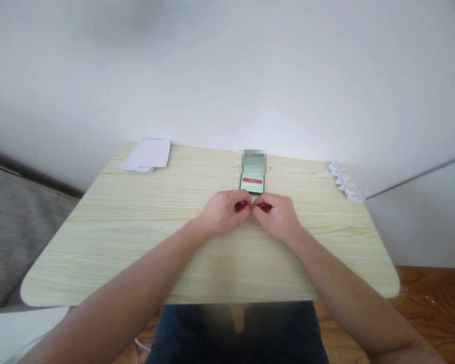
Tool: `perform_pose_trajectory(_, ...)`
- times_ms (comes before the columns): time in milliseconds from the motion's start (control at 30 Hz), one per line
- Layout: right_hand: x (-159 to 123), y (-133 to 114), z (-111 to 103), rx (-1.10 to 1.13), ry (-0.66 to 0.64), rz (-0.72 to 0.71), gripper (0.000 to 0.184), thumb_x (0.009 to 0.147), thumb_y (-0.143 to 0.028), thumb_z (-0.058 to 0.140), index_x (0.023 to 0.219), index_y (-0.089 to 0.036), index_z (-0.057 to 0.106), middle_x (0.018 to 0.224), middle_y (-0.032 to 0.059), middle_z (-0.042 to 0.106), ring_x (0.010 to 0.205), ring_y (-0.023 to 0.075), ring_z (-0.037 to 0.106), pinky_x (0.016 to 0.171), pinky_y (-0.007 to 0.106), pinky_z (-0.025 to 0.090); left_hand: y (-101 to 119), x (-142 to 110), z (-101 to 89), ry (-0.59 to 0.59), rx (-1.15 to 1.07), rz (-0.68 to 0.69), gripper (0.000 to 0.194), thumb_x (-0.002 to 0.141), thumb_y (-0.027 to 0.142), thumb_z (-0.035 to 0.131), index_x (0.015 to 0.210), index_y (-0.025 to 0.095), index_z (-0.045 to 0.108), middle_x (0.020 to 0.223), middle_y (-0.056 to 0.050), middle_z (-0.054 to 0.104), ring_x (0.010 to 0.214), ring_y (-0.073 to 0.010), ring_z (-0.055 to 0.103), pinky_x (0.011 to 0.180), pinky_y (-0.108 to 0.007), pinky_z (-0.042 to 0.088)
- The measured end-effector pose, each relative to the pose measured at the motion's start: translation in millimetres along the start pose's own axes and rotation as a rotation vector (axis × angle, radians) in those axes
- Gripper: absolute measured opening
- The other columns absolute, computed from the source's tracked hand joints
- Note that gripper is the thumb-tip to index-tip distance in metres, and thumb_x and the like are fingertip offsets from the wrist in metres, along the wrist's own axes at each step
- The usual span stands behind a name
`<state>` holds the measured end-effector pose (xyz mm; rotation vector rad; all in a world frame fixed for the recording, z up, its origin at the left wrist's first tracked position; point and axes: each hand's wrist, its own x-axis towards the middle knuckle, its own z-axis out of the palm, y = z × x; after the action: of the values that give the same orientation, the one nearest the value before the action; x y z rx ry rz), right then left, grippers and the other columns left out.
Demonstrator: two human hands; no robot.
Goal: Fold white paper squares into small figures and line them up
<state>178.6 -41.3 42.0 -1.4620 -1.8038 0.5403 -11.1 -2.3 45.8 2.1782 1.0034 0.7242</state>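
Observation:
My left hand [227, 210] and my right hand [276, 215] meet over the middle of the table, fingertips touching or nearly so. Each is closed in a pinch of thumb and forefinger. A tiny dark bit shows between the fingertips, too small to name. Just beyond the hands lies a phone [252, 186], its lit screen pale green with a red bar; its upper part is blurred out. The fingers are close to its near edge.
The pale wood-grain table [136, 227] has rounded front corners and meets a white wall [220, 76]. Flat white paper sheets [153, 153] lie at the back left. A row of several folded white paper pieces [343, 181] lines the right edge.

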Motion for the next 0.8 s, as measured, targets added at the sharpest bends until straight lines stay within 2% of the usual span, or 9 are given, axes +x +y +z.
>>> perform_pose_trajectory(133, -0.7, 1.1, 0.2, 0.005, 0.007, 0.017, 0.009, 0.081, -0.019, 0.067, 0.077, -0.024, 0.074, 0.071, -0.0015, 0.073, 0.062, 0.0159, 0.064, 0.062, 0.030, 0.046, 0.3, 0.4, -1.0, 0.004, 0.017, 0.004, 0.009, 0.085, 0.021, 0.059, 0.078, 0.019, 0.065, 0.073, 0.000, 0.062, 0.065, -0.0121, 0.053, 0.061, -0.024, 0.042)
perform_pose_trajectory(600, 1.5, 8.2, -5.8, 0.014, -0.014, 0.029, 0.007, 0.084, -0.023, 0.068, 0.080, -0.024, 0.074, 0.073, -0.0006, 0.074, 0.063, 0.0163, 0.064, 0.061, 0.029, 0.046, -6.1, 5.0, -3.7, 0.034, 0.072, 0.052, 0.008, 0.086, 0.020, 0.058, 0.081, 0.019, 0.065, 0.079, -0.002, 0.064, 0.075, -0.0158, 0.057, 0.070, -0.028, 0.046)
perform_pose_trajectory(667, 1.6, 8.0, -6.0, 0.013, -0.025, 0.016, 0.008, 0.083, -0.021, 0.067, 0.081, -0.024, 0.074, 0.074, -0.0005, 0.074, 0.064, 0.0163, 0.064, 0.062, 0.029, 0.047, -7.0, 4.4, -3.2, 0.048, 0.079, 0.062, 0.008, 0.086, 0.020, 0.060, 0.088, 0.019, 0.068, 0.081, -0.002, 0.065, 0.075, -0.0159, 0.057, 0.071, -0.028, 0.047)
perform_pose_trajectory(800, 1.9, 7.7, -6.6, 0.018, -0.040, 0.005, 0.009, 0.084, -0.020, 0.065, 0.082, -0.024, 0.073, 0.075, -0.0006, 0.073, 0.063, 0.0159, 0.062, 0.062, 0.029, 0.046, -8.1, 3.8, -3.1, 0.050, 0.074, 0.108, 0.022, 0.088, 0.022, 0.061, 0.107, 0.022, 0.072, 0.091, -0.004, 0.067, 0.077, -0.0157, 0.058, 0.071, -0.028, 0.047)
